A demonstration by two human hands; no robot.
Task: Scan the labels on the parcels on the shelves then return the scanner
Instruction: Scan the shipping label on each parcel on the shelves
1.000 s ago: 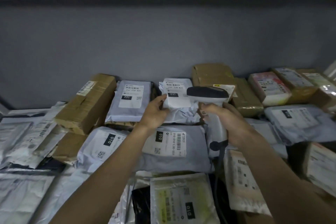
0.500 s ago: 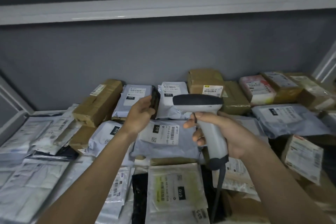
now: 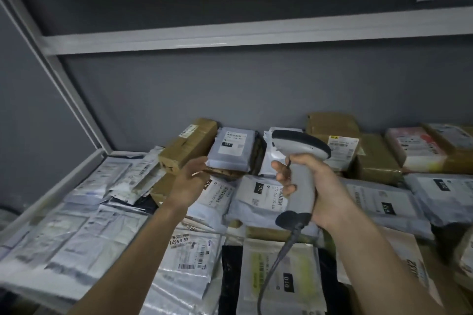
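Our right hand grips the scanner above the parcels; our left hand hovers open beside it.

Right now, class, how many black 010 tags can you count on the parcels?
5: one tag by the left hand, one left of the scanner, two at right, one bottom centre. More may be hidden.

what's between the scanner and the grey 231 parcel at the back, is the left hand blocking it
Nothing visible blocks it. The scanner, gripped by the right hand, has its head close to the right of the grey 231 parcel. The left hand hangs open lower left of that parcel, near its bottom corner, not across the label.
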